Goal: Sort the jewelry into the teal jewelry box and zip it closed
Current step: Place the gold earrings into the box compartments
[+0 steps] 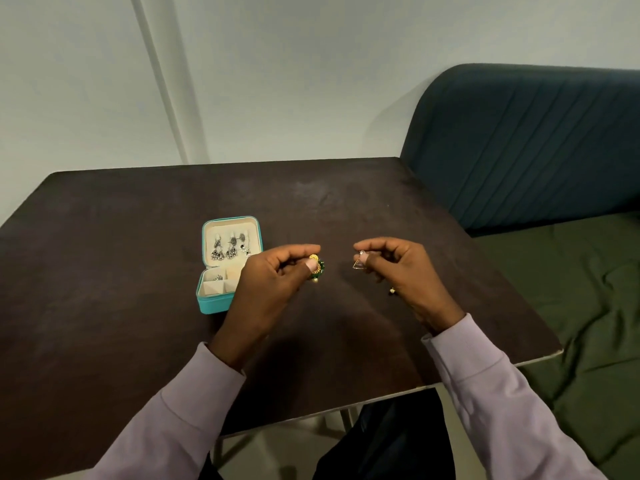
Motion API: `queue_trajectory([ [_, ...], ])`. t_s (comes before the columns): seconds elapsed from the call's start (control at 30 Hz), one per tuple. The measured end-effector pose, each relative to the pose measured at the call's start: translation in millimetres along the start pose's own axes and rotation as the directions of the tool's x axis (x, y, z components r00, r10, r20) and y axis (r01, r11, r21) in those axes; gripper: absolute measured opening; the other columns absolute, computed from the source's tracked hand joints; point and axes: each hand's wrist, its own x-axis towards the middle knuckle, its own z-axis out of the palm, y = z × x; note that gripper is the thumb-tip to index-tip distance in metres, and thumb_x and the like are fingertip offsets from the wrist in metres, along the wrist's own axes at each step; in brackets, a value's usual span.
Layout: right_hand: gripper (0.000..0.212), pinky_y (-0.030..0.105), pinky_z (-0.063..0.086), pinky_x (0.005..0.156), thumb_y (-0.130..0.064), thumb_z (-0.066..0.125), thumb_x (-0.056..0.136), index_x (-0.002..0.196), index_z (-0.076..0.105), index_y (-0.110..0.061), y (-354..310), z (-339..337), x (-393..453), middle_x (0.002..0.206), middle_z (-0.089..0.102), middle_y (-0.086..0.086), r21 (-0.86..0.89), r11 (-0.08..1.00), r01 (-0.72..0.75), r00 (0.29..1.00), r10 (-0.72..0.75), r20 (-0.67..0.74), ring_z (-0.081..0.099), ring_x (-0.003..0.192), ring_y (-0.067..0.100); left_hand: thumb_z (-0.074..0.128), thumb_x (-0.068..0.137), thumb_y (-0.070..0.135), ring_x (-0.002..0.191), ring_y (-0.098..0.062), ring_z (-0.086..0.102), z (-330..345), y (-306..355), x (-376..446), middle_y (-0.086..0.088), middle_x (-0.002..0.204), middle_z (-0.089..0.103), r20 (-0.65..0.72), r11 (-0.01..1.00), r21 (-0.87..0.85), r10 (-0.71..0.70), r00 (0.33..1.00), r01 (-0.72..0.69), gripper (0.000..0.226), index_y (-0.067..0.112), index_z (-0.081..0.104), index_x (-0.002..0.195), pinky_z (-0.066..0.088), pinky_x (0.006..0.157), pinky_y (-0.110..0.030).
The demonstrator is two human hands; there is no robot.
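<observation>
Behind your dark brown wooden table sits a plain pale wall, with a dark teal ribbed sofa off right. Open teal zip jewelry box lies left of centre. Your left hand pinches a gold-and-green bead earring; your right hand pinches a thin gold triangle earring.

Open teal jewelry box sits on the dark brown table.

No legible text, labels or numbers anywhere.
</observation>
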Motion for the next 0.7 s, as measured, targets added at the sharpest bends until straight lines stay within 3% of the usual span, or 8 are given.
queue_trajectory([
  [0.1,0.017,0.012,0.045,0.058,-0.001,0.063,0.084,0.096,0.07,-0.012,-2,1,0,0.085,0.07,0.011,-0.043,0.998,0.037,0.999,-0.036,0.011,0.06,0.071,0.005,0.063,0.083,0.004,0.066,0.004,0.061,4,-6,1,-0.001,0.081,0.07,0.007,0.999,0.026,-0.023,1.0,0.023,0.021,0.012,0.068,0.102,0.045,0.061,-0.006],
  [0.27,0.02,0.011,0.049,0.069,-0.001,0.063,0.085,0.103,0.069,-0.006,-2,0,-1,0.092,0.07,0.006,-0.134,0.989,0.066,0.998,-0.062,0.031,0.063,0.079,0.006,0.067,0.082,0.012,0.075,0.006,0.064,17,-30,-2,0.008,0.086,0.07,0.089,0.969,0.239,-0.085,0.992,0.062,0.019,0.018,0.071,0.1,0.048,0.071,-0.008],
  [0.43,0.022,0.011,0.047,0.07,-0.006,0.064,0.085,0.104,0.07,-0.013,23,-8,-2,0.081,0.067,-0.007,-0.494,0.866,0.076,0.996,-0.041,0.082,0.061,0.073,0.0,0.066,0.083,0.014,0.074,0.012,0.061,21,-34,-1,0.009,0.086,0.068,0.099,0.96,0.271,-0.099,0.99,0.068,0.018,0.018,0.071,0.1,0.042,0.067,0.0],
  [0.53,0.016,0.003,0.04,0.063,-0.009,0.061,0.086,0.096,0.071,-0.016,39,-6,-10,0.077,0.062,-0.017,-0.595,0.801,0.066,0.986,0.04,0.164,0.057,0.069,-0.01,0.066,0.083,0.013,0.073,0.011,0.061,21,-33,1,0.009,0.083,0.068,0.09,0.963,0.264,-0.084,0.992,0.058,0.018,0.018,0.071,0.1,0.043,0.066,-0.001],
  [0.63,0.013,0.003,0.038,0.061,-0.013,0.062,0.087,0.095,0.071,-0.018,51,-1,-13,0.082,0.066,-0.008,-0.63,0.773,0.077,0.98,0.058,0.192,0.056,0.069,-0.004,0.066,0.083,0.013,0.075,0.004,0.064,23,-32,2,0.01,0.081,0.069,0.085,0.965,0.256,-0.081,0.993,0.057,0.018,0.019,0.071,0.099,0.047,0.068,-0.005],
  [0.7,0.013,0.01,0.041,0.066,-0.015,0.062,0.087,0.094,0.071,-0.018,54,-1,-11,0.087,0.066,-0.003,-0.653,0.751,0.1,0.98,0.038,0.194,0.056,0.074,0.001,0.067,0.082,0.012,0.075,0.001,0.065,24,-31,2,0.01,0.081,0.069,0.087,0.968,0.245,-0.082,0.993,0.059,0.018,0.02,0.07,0.098,0.049,0.069,-0.009],
])
